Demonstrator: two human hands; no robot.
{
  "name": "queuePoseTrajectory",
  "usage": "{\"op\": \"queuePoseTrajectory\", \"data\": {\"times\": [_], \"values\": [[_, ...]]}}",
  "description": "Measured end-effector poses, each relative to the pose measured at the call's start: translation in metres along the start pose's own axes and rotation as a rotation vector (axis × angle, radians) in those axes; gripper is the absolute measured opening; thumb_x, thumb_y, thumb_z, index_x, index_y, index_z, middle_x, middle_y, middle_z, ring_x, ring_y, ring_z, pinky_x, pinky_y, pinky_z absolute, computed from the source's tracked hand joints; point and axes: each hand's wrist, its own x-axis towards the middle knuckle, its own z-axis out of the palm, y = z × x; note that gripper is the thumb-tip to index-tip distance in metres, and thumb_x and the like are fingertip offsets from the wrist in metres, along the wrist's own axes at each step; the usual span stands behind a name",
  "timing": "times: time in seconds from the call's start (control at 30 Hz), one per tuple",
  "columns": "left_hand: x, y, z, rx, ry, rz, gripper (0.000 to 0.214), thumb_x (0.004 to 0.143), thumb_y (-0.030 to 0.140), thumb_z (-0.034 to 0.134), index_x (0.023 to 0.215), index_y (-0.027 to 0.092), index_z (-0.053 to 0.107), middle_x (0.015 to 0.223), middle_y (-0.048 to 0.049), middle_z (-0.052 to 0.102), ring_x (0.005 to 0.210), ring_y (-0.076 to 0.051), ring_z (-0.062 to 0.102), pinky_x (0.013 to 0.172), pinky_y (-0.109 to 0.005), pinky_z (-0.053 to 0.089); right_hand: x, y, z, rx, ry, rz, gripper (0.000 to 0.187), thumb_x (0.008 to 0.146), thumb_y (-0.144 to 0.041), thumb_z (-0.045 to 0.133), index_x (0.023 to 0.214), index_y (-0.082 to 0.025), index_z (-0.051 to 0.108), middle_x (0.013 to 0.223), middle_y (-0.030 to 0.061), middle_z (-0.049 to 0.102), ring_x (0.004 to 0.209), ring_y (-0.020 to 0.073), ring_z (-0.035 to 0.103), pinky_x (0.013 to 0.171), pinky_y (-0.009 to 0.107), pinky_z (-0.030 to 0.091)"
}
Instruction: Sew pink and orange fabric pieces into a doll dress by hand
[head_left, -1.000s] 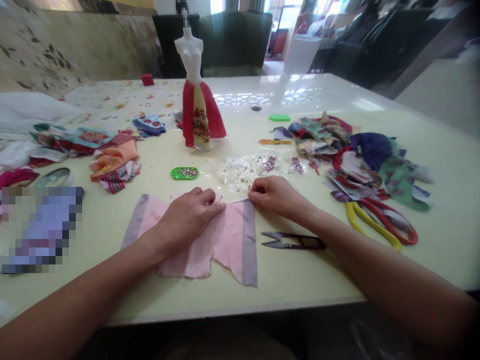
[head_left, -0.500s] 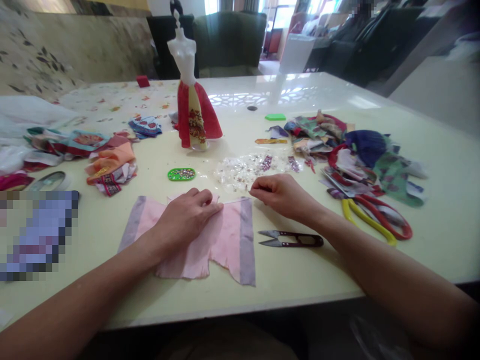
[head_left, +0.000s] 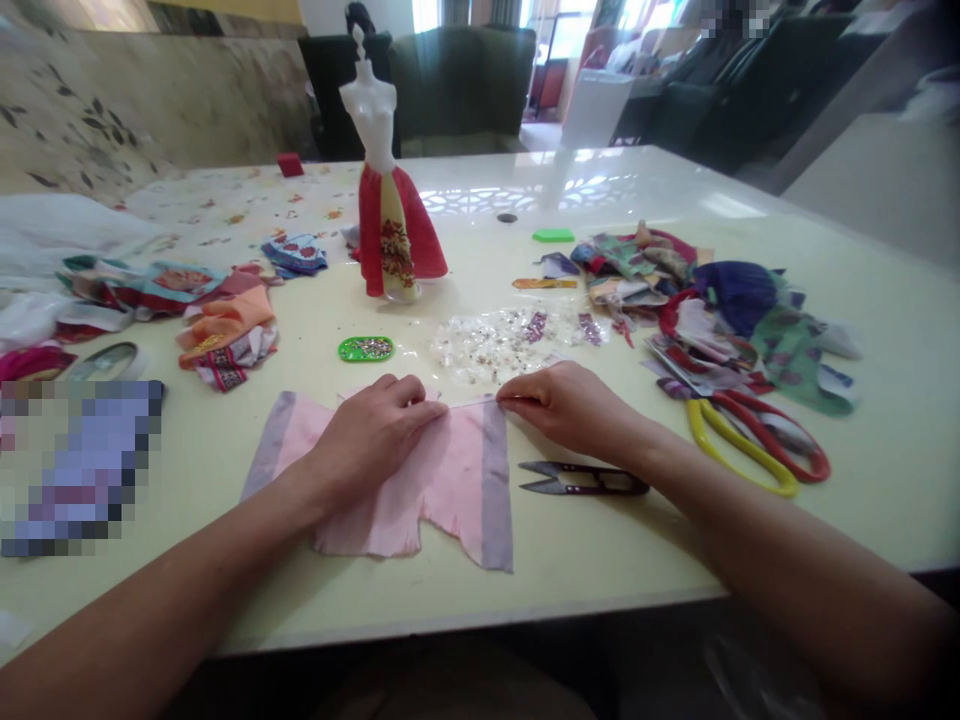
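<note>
A pink piece of cloth (head_left: pixel 457 470) with grey side bands and a ragged, notched lower edge lies flat on the table in front of me. My left hand (head_left: pixel 382 425) rests across its upper middle, thumb and forefinger pressed together on the top edge. At the upper right corner, my right hand (head_left: pixel 551 400) is closed in a pinch on the cloth's edge; whether a needle or thread is also in those fingers is too small to see. Between the two hands the top edge runs straight. Just below my right wrist lie dark thread snips (head_left: pixel 581 478), blades pointing left.
Beyond the cloth are a green tray of beads (head_left: pixel 366 348) and clear plastic with beads (head_left: pixel 480 345). A white dress form (head_left: pixel 373 120) wears a red skirt. Fabric scraps (head_left: pixel 637 265) and yellow-and-red handled scissors (head_left: pixel 739 455) lie right; more scraps (head_left: pixel 229 320) lie left.
My right hand has lowered slightly from just above the cloth's upper right corner onto that corner. My left hand keeps its place on the cloth. The view has shifted a little.
</note>
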Motion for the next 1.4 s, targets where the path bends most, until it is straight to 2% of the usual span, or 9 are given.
{"op": "queuePoseTrajectory", "data": {"times": [0.17,0.37,0.5,0.63,1.07,1.4], "values": [[0.000,0.002,-0.001,0.019,0.008,0.009,0.033,0.098,0.016,0.044,0.123,0.021,0.065,0.103,-0.0089,0.064,0.092,-0.021,0.056,0.069,-0.030,0.046,0.005,0.004,0.006,0.009,0.051,0.119,0.020,0.087,-0.014,0.055,0.091,-0.019,0.074,0.081,0.0039,0.073,0.073,0.0161,0.062,0.066,0.026,0.038],[0.002,0.005,0.001,0.098,0.061,0.124,0.038,0.097,0.012,0.045,0.127,0.025,0.064,0.101,-0.0090,0.061,0.087,-0.021,0.053,0.077,-0.034,0.046,0.007,0.001,0.012,0.006,0.061,0.120,0.018,0.086,-0.014,0.053,0.086,-0.018,0.070,0.074,0.0018,0.068,0.067,0.0137,0.057,0.063,0.026,0.034],[0.003,0.006,0.002,0.097,0.003,0.218,0.038,0.098,0.013,0.045,0.131,0.025,0.060,0.102,-0.0091,0.059,0.089,-0.021,0.050,0.083,-0.035,0.046,0.006,-0.001,0.014,-0.045,0.052,0.122,0.017,0.087,-0.016,0.053,0.088,-0.019,0.069,0.069,0.0009,0.065,0.064,0.0134,0.053,0.061,0.026,0.031],[0.003,0.006,0.003,0.093,-0.020,0.219,0.037,0.099,0.014,0.042,0.130,0.024,0.059,0.101,-0.0091,0.058,0.089,-0.022,0.049,0.085,-0.036,0.045,0.006,-0.003,0.014,-0.058,0.055,0.129,0.017,0.086,-0.017,0.053,0.089,-0.019,0.069,0.064,-0.0002,0.061,0.061,0.0129,0.050,0.059,0.026,0.028],[0.002,0.006,0.007,0.118,0.001,0.247,0.035,0.099,0.014,0.044,0.130,0.023,0.057,0.103,-0.0094,0.057,0.090,-0.022,0.049,0.082,-0.035,0.045,0.009,-0.004,0.015,-0.070,0.059,0.135,0.017,0.089,-0.018,0.049,0.086,-0.019,0.065,0.074,0.0035,0.066,0.068,0.0159,0.053,0.060,0.027,0.027],[0.002,0.010,0.003,0.118,-0.031,0.225,0.038,0.100,0.016,0.040,0.134,0.023,0.055,0.106,-0.0104,0.058,0.093,-0.022,0.050,0.085,-0.037,0.047,0.012,-0.001,0.011,0.043,0.045,0.158,0.015,0.087,-0.014,0.051,0.078,-0.017,0.063,0.076,0.0029,0.067,0.070,0.0151,0.054,0.063,0.026,0.031]]}}
